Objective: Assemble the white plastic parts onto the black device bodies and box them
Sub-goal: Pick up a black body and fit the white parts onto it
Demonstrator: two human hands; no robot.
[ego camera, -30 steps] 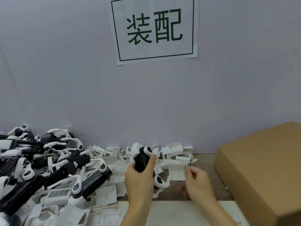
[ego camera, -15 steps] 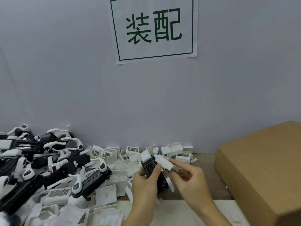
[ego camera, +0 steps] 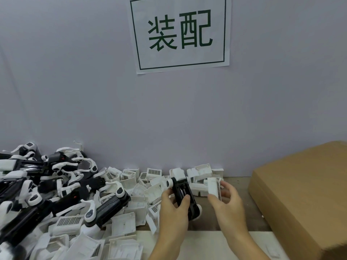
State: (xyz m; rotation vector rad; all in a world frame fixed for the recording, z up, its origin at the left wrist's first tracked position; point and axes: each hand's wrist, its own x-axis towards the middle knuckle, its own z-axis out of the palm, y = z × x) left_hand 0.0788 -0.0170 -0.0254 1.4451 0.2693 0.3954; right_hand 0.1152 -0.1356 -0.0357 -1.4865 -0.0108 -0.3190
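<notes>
Fitting step in hand: white cover about to meet black body.

Left hand (ego camera: 173, 209) grips a black device body (ego camera: 183, 194) above the table, thumb curled over its open ribbed face; a white block already sits at its far end. Right hand (ego camera: 228, 200) pinches a white plastic cover (ego camera: 214, 186) between thumb and fingers, just beside the body, not touching it. Next move, by my reading: turn the cover face-down, line it up over the open bay, press until seated (clip positions too small to tell). Unassembled bodies (ego camera: 62, 186) and loose white parts (ego camera: 129, 220) are heaped to the left; the closed-looking cardboard box (ego camera: 300, 194) waits on the right, so boxing is not yet begun.
</notes>
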